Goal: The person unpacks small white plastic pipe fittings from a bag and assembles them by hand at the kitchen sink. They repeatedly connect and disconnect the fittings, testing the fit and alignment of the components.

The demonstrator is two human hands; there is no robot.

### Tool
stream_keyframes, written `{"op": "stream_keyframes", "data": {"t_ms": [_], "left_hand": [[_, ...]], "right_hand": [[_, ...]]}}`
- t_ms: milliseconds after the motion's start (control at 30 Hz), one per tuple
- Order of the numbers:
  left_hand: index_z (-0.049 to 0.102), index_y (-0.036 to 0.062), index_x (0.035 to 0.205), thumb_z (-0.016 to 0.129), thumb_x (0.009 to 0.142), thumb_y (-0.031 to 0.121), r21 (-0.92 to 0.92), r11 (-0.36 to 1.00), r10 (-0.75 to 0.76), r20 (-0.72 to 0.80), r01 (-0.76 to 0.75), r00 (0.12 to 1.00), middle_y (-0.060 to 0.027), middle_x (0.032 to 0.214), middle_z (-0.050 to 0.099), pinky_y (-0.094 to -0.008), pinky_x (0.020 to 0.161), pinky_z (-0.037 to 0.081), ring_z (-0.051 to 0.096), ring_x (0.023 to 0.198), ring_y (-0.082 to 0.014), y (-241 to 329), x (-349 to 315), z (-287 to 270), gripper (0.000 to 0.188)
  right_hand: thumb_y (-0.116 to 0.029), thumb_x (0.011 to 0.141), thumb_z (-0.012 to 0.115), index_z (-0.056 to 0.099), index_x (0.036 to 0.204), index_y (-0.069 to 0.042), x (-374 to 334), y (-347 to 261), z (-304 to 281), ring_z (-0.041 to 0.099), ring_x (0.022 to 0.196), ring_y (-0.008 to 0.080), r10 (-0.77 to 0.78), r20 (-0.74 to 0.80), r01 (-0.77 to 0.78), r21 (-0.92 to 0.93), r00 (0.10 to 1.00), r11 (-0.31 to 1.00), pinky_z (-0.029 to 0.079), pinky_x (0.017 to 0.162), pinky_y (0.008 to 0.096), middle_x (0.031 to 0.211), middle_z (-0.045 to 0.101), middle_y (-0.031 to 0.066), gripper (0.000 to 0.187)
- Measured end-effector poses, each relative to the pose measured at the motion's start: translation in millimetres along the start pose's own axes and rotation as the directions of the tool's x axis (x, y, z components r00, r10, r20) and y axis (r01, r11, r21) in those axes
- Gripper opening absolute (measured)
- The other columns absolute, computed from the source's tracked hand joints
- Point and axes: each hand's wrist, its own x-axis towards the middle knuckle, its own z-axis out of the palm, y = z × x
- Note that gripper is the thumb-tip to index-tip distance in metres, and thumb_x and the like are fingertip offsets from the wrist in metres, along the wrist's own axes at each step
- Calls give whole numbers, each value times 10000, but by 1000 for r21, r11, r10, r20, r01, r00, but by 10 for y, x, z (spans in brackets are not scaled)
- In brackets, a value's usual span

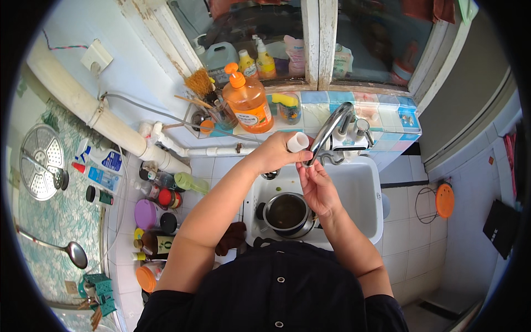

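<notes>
My left hand (272,152) is closed around a small white plastic cylinder (298,142) with an open-looking round end, just left of the faucet's spout. Its thumb reaches toward the tip of the curved chrome faucet (331,124). From below, my right hand (319,190) has its fingertips pinched at the spout's end; any small part between them is hidden. Under both hands is a white sink (358,202). A metal pot (286,213) holding dark liquid stands in it.
An orange pump bottle (250,108), a jar with a yellow sponge (289,113) and a brush (200,83) stand on the tiled ledge. Bottles and jars, including a purple lid (145,214), crowd the left side. An orange disc (444,200) hangs at right.
</notes>
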Motion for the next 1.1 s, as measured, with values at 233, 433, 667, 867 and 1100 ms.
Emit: {"op": "stream_keyframes", "data": {"t_ms": [233,433,667,867,1100], "left_hand": [[604,28,1039,687,827,207,-30,998,-46,102,49,994,-12,898,648,-248,708,492,597,782,-81,-63,36,-50,290],[617,58,1008,680,828,240,52,995,79,83,-83,993,0,836,642,-247,687,473,577,731,-79,-154,70,-61,263],[612,55,1022,682,826,225,-14,997,78,133,-77,988,-7,842,654,-246,691,476,590,751,-85,-249,107,-81,269],[606,52,1039,678,827,209,-5,995,99,109,-100,989,-14,848,659,-252,702,479,598,762,-93,-225,100,-56,273],[600,30,1046,671,838,217,-38,998,51,107,-47,993,-18,892,653,-251,732,479,591,796,-86,-165,54,-52,288]], "right_hand": [[-44,894,541,500,1160,-2,-27,139,-75,584,997,193,-87,-22,88,54,996,995,515,876,228,1081,567,108,272],[-78,894,556,507,1106,-6,-3,181,-51,587,973,182,-147,-47,151,83,988,985,520,856,217,1053,572,99,229],[-89,900,549,515,1078,-5,-28,213,-16,592,940,168,-139,-46,143,99,989,985,526,843,211,1025,572,94,200],[-124,908,547,525,1094,-32,-20,227,-46,598,862,143,-155,-81,162,93,985,982,534,770,187,993,578,89,209],[-154,934,505,519,1085,-52,17,219,18,598,792,136,-138,-116,148,87,984,985,528,719,182,926,588,75,184]]}}
